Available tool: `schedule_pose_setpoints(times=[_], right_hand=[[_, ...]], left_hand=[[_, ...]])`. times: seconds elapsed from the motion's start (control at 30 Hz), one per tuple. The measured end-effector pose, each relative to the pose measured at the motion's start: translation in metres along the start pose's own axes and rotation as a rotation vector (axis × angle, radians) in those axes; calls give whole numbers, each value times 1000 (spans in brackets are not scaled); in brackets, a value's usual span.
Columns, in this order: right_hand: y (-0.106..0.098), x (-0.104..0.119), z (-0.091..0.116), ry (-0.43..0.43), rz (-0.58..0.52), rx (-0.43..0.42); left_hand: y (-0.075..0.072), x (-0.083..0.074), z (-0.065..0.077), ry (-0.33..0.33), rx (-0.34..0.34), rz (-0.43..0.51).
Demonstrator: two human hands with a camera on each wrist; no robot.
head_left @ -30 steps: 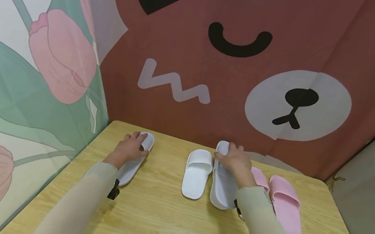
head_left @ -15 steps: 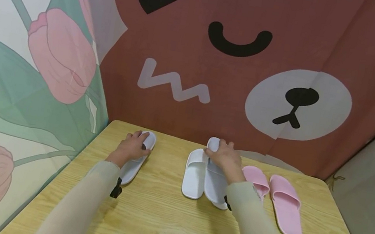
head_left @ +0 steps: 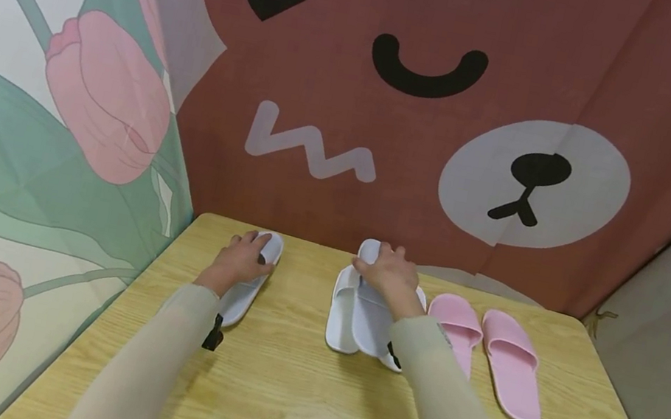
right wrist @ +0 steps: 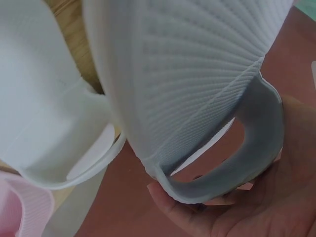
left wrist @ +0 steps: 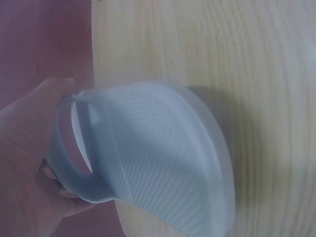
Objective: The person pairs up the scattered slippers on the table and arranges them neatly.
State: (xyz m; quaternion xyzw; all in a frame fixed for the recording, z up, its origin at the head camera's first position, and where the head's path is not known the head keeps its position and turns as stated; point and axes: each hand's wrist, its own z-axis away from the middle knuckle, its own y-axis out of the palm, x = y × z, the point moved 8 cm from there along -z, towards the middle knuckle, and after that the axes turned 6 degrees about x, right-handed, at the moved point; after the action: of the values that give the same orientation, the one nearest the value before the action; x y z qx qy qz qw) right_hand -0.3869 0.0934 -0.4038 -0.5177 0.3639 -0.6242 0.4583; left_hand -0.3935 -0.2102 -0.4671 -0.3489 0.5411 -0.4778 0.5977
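At the table's back left, my left hand [head_left: 238,263] grips a pale grey slipper [head_left: 239,303] by its strap. The left wrist view shows the ribbed insole of that slipper [left wrist: 158,148], with its shadow on the wood beside it. Towards the middle, my right hand [head_left: 390,275] holds a second pale grey slipper [head_left: 368,324] round the strap, sole down and toe to the back. This one overlaps a pair of white slippers: the left white slipper [head_left: 339,322] shows along its left side, the right white slipper [right wrist: 39,98] is mostly covered in the head view.
To the right of the white pair lie two pink slippers, one [head_left: 455,311] partly behind my right sleeve, the other [head_left: 517,380] in full view. The wooden table [head_left: 263,391] ends at a wall covering [head_left: 308,212] with a bear print. A tulip-printed covering [head_left: 85,218] flanks the left side.
My right hand has carried its grey slipper left, from over the right white slipper to between the two white ones, uncovering the left pink slipper. My left hand has shifted slightly right.
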Motion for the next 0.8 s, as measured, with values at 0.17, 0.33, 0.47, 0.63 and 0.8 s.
schedule_pose_setpoints(times=[0.17, 0.33, 0.47, 0.63, 0.8], right_hand=[[3, 8, -2, 3, 3, 6], [6, 17, -3, -5, 19, 0], [9, 24, -2, -10, 16, 16], [10, 31, -1, -22, -3, 12], [12, 36, -4, -26, -2, 3]], left_hand=[[0, 0, -2, 7, 2, 3], [1, 1, -3, 8, 0, 0], [3, 2, -3, 16, -2, -13], [3, 2, -4, 21, -7, -17], [3, 2, -4, 18, -9, -7]])
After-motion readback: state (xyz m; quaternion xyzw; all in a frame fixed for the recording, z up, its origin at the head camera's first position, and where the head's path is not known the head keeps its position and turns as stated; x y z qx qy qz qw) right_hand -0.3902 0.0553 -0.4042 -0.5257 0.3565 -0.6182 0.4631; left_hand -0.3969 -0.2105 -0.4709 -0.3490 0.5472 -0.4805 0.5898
